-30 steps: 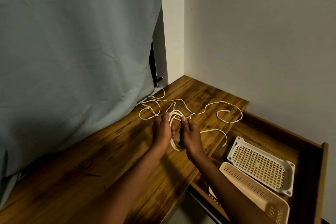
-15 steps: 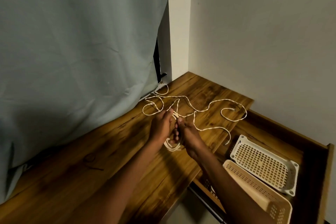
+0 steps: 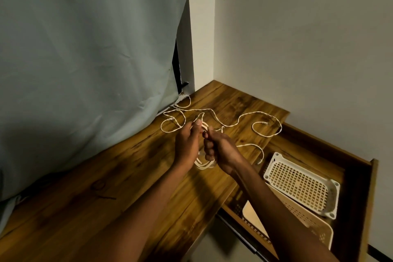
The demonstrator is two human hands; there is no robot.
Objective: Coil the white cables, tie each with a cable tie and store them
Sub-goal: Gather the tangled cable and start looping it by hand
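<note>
Loose white cable (image 3: 244,117) snakes over the far end of the wooden desk (image 3: 131,176). My left hand (image 3: 188,141) pinches a bundle of coiled loops (image 3: 205,164) that hang below both hands. My right hand (image 3: 219,147) is closed on the same cable right beside it, fingers curled around a strand. One cable end with a plug (image 3: 264,122) lies near the desk's right edge. No cable tie is visible.
A grey-green curtain (image 3: 85,59) hangs along the desk's left side. To the right, an open wooden drawer (image 3: 359,176) holds a white perforated basket (image 3: 302,183) resting on a beige basket (image 3: 302,219). White walls meet at the far corner.
Both hands stay together on the cable. The hanging loops have gathered lower beneath the hands, and the loose strand near the desk's right edge has shifted slightly.
</note>
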